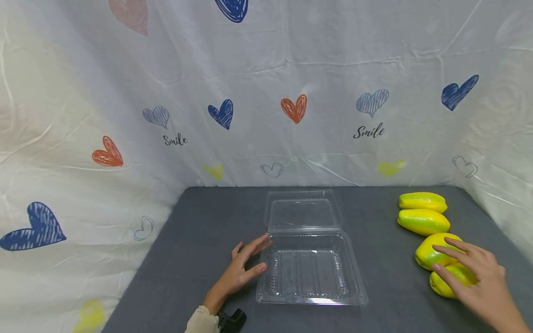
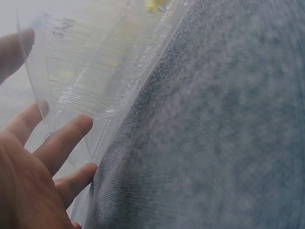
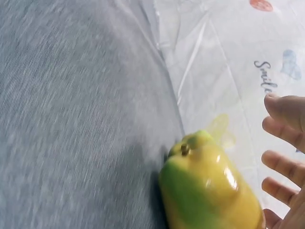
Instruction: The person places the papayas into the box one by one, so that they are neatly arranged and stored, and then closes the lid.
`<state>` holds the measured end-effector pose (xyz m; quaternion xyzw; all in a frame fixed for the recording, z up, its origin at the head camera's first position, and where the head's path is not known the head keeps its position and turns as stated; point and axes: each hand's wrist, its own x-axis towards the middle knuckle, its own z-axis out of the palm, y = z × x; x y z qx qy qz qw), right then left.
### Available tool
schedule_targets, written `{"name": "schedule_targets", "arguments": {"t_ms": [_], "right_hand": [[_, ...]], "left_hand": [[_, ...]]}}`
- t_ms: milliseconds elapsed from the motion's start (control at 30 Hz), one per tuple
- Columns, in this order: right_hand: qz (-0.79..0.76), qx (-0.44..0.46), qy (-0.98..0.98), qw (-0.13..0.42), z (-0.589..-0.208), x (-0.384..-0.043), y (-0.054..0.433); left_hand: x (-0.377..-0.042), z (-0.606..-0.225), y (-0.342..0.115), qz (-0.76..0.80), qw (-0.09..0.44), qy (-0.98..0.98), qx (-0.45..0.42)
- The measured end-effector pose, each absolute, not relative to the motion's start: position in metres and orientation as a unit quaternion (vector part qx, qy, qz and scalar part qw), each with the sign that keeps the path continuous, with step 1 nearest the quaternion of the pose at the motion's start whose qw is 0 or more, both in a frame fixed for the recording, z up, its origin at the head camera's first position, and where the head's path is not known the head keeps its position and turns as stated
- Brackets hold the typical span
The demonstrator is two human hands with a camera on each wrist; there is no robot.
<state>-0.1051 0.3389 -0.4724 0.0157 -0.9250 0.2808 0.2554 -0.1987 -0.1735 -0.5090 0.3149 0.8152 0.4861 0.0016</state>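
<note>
A clear plastic clamshell container [image 1: 312, 301] lies unfolded on the dark grey table, its lid [image 1: 303, 212] laid back away from me. At its left rim is my left hand [image 1: 237, 273], fingers spread and loosely extended; the left wrist view has the fingertips right at the clear plastic wall. Over at the right, my right hand [image 1: 480, 274] hovers over the nearest papaya [image 1: 443, 284], fingers apart and partly covering it. Just behind it lies a second yellow-green papaya [image 1: 430, 252]. In the right wrist view, a papaya [image 3: 205, 191] shows its stem end beside the fingers.
Two more papayas [image 1: 424, 222] lie farther back in the same row along the table's right side. A white curtain [image 1: 250, 152] printed with hearts and "Smile" hangs behind and to the left of the grey table [image 1: 200, 222]. A black band [image 1: 232, 321] is on my left wrist.
</note>
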Motion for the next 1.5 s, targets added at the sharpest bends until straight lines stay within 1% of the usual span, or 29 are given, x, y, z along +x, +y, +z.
{"name": "schedule_targets", "arguments": {"t_ms": [233,467,767,1067,1333,1500], "right_hand": [[0.263,-0.022,-0.935,0.235,-0.476,-0.096,0.353],[0.241,-0.057,-0.945,0.214,-0.476,-0.095,0.362],[0.241,-0.039,-0.955,0.169,-0.487,-0.093,0.376],[0.26,-0.025,-0.951,0.168,-0.496,-0.091,0.382],[0.25,-0.038,-0.956,0.148,-0.493,-0.09,0.38],[0.231,-0.056,-0.963,0.123,-0.494,-0.09,0.381]], "left_hand": [[-0.198,-0.51,-0.172,0.49,0.002,0.809,0.324],[-0.199,-0.509,-0.174,0.487,-0.003,0.81,0.325],[-0.2,-0.508,-0.173,0.485,-0.004,0.812,0.324],[-0.2,-0.509,-0.174,0.485,-0.008,0.811,0.328],[-0.199,-0.509,-0.173,0.484,-0.005,0.814,0.321],[-0.199,-0.509,-0.173,0.484,-0.005,0.813,0.323]]}}
